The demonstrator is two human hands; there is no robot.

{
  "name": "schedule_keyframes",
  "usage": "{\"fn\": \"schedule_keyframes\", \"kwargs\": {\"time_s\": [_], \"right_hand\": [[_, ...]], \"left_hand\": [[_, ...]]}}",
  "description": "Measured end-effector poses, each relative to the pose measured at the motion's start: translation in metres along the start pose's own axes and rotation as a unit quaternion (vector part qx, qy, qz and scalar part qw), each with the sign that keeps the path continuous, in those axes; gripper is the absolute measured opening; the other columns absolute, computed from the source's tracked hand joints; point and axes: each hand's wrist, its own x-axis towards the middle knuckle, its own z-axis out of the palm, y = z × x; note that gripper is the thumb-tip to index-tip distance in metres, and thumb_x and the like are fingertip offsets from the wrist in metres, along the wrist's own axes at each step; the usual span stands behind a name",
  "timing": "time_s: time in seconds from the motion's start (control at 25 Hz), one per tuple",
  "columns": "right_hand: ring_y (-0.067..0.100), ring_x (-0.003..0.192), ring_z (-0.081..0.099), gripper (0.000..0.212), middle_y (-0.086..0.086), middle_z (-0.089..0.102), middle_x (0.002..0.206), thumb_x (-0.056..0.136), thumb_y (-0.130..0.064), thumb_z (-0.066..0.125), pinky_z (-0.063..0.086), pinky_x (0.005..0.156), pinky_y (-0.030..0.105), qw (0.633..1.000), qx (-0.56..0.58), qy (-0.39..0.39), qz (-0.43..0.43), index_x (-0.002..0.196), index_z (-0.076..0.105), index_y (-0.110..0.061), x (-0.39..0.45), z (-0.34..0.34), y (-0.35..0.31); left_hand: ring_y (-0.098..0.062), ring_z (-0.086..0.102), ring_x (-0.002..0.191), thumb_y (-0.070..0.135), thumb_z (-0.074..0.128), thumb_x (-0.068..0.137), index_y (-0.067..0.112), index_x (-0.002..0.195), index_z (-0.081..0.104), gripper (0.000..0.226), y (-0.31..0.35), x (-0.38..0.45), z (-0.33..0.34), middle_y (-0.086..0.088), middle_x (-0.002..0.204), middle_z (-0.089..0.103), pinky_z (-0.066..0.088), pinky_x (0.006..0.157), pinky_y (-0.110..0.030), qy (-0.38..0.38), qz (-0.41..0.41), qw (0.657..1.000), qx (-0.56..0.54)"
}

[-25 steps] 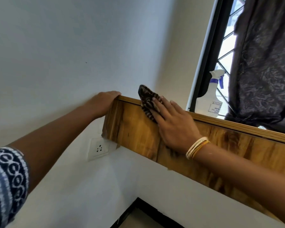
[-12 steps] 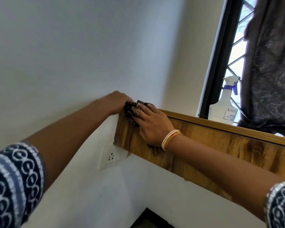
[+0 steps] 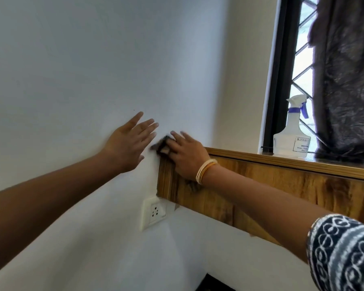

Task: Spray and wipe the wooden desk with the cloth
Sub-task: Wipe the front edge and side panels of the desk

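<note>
Head view shows our right hand (image 3: 187,156) pressing the dark crumpled cloth (image 3: 161,145) with straight fingers onto the grainy wooden desk (image 3: 282,181) at its left corner. Our left hand (image 3: 128,143) is spread flat, holding nothing, against the smooth wall (image 3: 93,70). A translucent plastic spray bottle (image 3: 292,135) stands on the desk top.

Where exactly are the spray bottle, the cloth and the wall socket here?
spray bottle (image 3: 290,141): head view, on its clear body.
cloth (image 3: 161,146): head view, on the dark part showing beside the right hand's fingers.
wall socket (image 3: 155,213): head view, on its white faceplate.
</note>
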Motion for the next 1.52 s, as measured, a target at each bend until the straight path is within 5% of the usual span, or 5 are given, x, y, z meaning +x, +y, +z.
{"fn": "schedule_keyframes", "kwargs": {"time_s": [0.56, 0.72, 0.88, 1.12, 1.52], "right_hand": [[0.048, 0.131, 0.039, 0.048, 0.027, 0.048, 0.134, 0.092, -0.030, 0.049, 0.025, 0.114, 0.054, 0.946, 0.016, -0.021, 0.323, 0.131, 0.051, -0.002, -0.091, -0.024, 0.011], [0.046, 0.142, 0.022, 0.059, 0.025, 0.018, 0.157, 0.096, -0.026, 0.033, 0.024, 0.115, 0.053, 0.980, 0.056, -0.026, 0.189, 0.149, 0.026, -0.002, -0.020, -0.016, -0.012], [0.044, 0.141, 0.022, 0.061, 0.018, 0.016, 0.159, 0.097, -0.031, 0.037, 0.023, 0.114, 0.050, 0.991, 0.031, -0.025, 0.128, 0.152, 0.024, -0.008, 0.023, -0.006, -0.028], [0.031, 0.133, 0.039, 0.053, 0.007, 0.051, 0.141, 0.090, -0.043, 0.051, 0.022, 0.118, 0.049, 0.976, 0.014, -0.100, -0.192, 0.139, 0.052, -0.021, -0.080, 0.008, -0.048], [0.041, 0.149, 0.007, 0.069, 0.016, 0.013, 0.162, 0.089, -0.033, 0.045, 0.010, 0.119, 0.052, 0.977, 0.023, 0.043, 0.209, 0.152, 0.028, -0.013, -0.170, -0.011, 0.014]], "left_hand": [[-0.031, 0.000, 0.152, 0.058, 0.016, 0.098, -0.001, 0.153, 0.013, 0.081, 0.033, -0.006, -0.021, -0.020, 0.162, 0.011, -0.009, 0.121, -0.051, 0.010, -0.078, 0.984, -0.162], [-0.031, 0.019, 0.149, 0.047, 0.015, 0.099, 0.000, 0.147, 0.035, 0.070, 0.023, -0.010, -0.015, -0.020, 0.155, 0.033, 0.000, 0.122, -0.049, 0.122, -0.090, 0.968, -0.200], [-0.034, 0.006, 0.151, 0.048, 0.015, 0.100, -0.002, 0.152, 0.017, 0.072, 0.019, -0.021, 0.006, -0.024, 0.160, 0.015, -0.008, 0.121, -0.049, 0.112, -0.080, 0.982, -0.132], [-0.032, 0.003, 0.151, 0.046, 0.022, 0.098, -0.001, 0.152, 0.012, 0.073, 0.040, -0.025, 0.015, -0.022, 0.161, 0.010, -0.004, 0.122, -0.048, 0.143, -0.078, 0.968, -0.189], [-0.032, 0.025, 0.147, 0.041, 0.029, 0.097, 0.001, 0.150, 0.031, 0.066, 0.104, 0.020, -0.045, -0.020, 0.156, 0.031, 0.019, 0.120, -0.052, 0.202, -0.187, 0.806, -0.524]]}}
